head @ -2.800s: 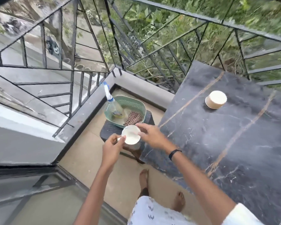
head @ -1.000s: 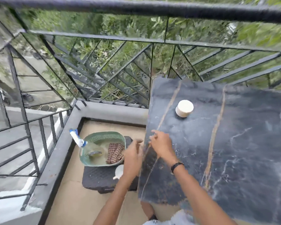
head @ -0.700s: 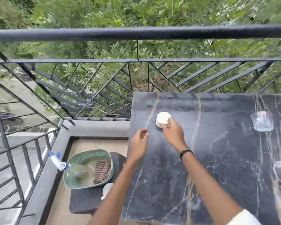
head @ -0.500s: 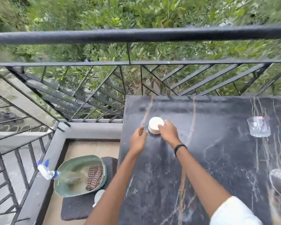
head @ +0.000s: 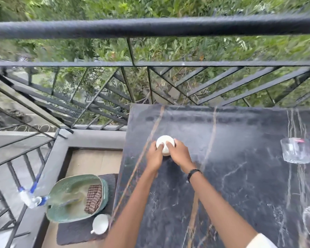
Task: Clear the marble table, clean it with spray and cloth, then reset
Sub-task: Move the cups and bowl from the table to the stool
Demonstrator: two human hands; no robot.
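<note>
The person is in the clearing step: both hands clasp the white container (head: 165,145) standing toward ten o'clock on the marble table (head: 240,176), the left hand (head: 155,156) curled on its near-left side, the right hand (head: 179,154) on its right. The next move probably calls for lifting it across to the dark stool (head: 75,231) at seven o'clock, beside the cup (head: 100,224); a glass (head: 295,150) at three o'clock waits.

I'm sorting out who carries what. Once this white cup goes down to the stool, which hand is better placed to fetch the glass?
The right hand, probably. Both hands grip the white cup now, but the glass stands far to the right on the marble table. The left hand sits nearer the stool.
</note>
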